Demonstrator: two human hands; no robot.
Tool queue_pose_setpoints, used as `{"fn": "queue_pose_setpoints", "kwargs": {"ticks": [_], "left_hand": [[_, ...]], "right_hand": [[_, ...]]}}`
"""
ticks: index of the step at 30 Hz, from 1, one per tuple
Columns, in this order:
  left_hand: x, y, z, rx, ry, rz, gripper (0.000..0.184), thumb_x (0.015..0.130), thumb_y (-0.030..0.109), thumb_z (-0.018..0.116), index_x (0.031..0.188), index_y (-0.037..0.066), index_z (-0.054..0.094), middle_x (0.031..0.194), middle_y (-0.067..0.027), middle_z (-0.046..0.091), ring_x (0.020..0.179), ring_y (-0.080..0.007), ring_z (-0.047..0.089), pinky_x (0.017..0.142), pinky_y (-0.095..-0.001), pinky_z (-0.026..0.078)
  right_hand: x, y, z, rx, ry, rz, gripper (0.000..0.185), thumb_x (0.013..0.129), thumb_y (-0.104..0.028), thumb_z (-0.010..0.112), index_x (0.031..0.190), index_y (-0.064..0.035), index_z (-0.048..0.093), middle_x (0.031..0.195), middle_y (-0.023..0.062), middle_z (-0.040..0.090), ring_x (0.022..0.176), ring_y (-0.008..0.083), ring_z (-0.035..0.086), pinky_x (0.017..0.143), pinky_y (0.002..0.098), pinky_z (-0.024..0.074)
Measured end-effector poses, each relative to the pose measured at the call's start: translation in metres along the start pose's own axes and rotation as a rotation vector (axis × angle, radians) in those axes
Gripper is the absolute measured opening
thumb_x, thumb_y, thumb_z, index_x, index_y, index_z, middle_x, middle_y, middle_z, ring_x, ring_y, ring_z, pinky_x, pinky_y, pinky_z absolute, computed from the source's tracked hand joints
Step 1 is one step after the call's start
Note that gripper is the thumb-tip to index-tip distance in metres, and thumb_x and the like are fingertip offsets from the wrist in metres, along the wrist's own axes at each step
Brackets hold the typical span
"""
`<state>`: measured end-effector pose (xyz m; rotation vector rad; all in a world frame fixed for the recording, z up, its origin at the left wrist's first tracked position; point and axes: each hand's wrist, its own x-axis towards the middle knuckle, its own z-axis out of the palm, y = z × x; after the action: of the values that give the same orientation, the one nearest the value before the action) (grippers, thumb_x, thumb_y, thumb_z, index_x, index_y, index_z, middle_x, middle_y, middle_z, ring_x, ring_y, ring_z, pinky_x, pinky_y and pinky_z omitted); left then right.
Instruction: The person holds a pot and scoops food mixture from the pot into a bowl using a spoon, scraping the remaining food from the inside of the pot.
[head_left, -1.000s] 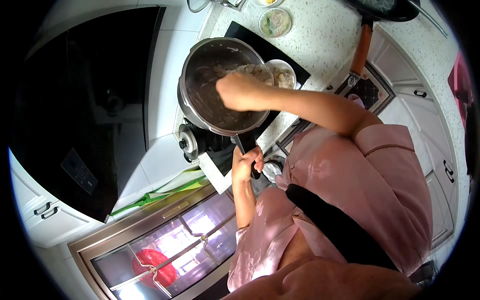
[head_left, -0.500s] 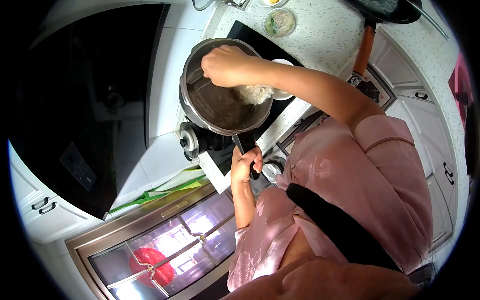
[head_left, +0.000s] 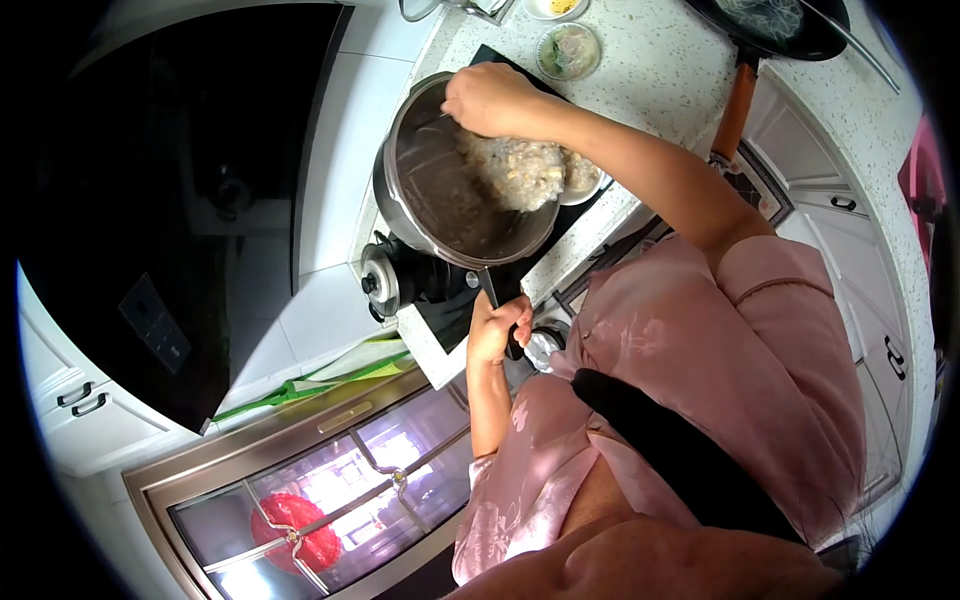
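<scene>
The left hand [head_left: 499, 327] is wrapped around the black handle [head_left: 489, 287] of the metal pot [head_left: 440, 205], which tilts over the stove near the desk's [head_left: 640, 90] front left corner. The right hand [head_left: 492, 99] is curled closed at the pot's far rim; whether it grips anything cannot be told. Pale, lumpy food [head_left: 520, 172] gathers inside, beside a white bowl [head_left: 582, 180] by the front edge.

Speckled counter [head_left: 655, 85] bears cooktop [head_left: 442, 322], two small dishes [head_left: 568, 52], apparently a pan [head_left: 824, 42].

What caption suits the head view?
Left hand gripping a silver pot by its black handle, right hand near lumpy beige food.
</scene>
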<state>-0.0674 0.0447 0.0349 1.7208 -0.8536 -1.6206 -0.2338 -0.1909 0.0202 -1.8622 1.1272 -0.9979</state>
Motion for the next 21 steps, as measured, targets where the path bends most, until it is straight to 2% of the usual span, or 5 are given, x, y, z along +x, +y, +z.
{"fn": "queue_pose_setpoints", "kwargs": {"ticks": [4,10,16,19,21], "left_hand": [[0.002,0.001,0.002,-0.025,-0.027,0.011,0.011,0.070,-0.002,0.048,0.080,-0.002,0.044,0.056,-0.0088,0.047,0.038,-0.0129,0.044,0.034,-0.0264,0.038],[0.004,-0.003,0.001,-0.021,-0.021,0.008,0.011,0.070,-0.002,0.048,0.080,-0.002,0.044,0.056,-0.0089,0.046,0.038,-0.0127,0.043,0.033,-0.0261,0.037],[0.005,-0.005,0.000,-0.033,-0.037,0.022,0.013,0.071,-0.002,0.049,0.082,-0.001,0.043,0.056,-0.0092,0.045,0.038,-0.0124,0.042,0.032,-0.0253,0.036],[0.006,-0.006,0.000,-0.036,-0.030,0.018,0.013,0.071,-0.002,0.049,0.083,-0.001,0.043,0.056,-0.0090,0.045,0.038,-0.0123,0.042,0.032,-0.0252,0.036],[0.004,-0.006,0.001,-0.035,-0.025,0.015,0.014,0.071,-0.002,0.048,0.084,-0.001,0.043,0.056,-0.0089,0.045,0.038,-0.0123,0.042,0.032,-0.0253,0.036]], "right_hand": [[-0.012,0.031,0.005,-0.058,-0.054,0.182,0.026,0.084,-0.025,0.059,0.085,-0.0005,0.068,0.091,0.0203,0.067,0.090,0.0389,0.064,0.079,0.0461,0.0509],[0.000,0.013,0.006,-0.010,-0.024,0.003,0.029,0.086,-0.028,0.059,0.086,0.0000,0.068,0.093,0.0215,0.066,0.092,0.0397,0.063,0.080,0.0463,0.0507],[-0.021,0.041,0.010,-0.082,-0.105,0.280,0.030,0.086,-0.026,0.058,0.086,0.0026,0.068,0.091,0.0233,0.066,0.090,0.0384,0.064,0.079,0.0448,0.0511],[-0.021,0.023,-0.006,0.030,-0.130,0.130,0.031,0.086,-0.026,0.058,0.086,0.0039,0.068,0.091,0.0244,0.066,0.091,0.0379,0.064,0.081,0.0447,0.0507],[-0.010,0.026,-0.002,0.033,-0.090,0.176,0.031,0.085,-0.026,0.058,0.086,0.0040,0.068,0.092,0.0244,0.066,0.091,0.0377,0.064,0.081,0.0449,0.0505]]}}
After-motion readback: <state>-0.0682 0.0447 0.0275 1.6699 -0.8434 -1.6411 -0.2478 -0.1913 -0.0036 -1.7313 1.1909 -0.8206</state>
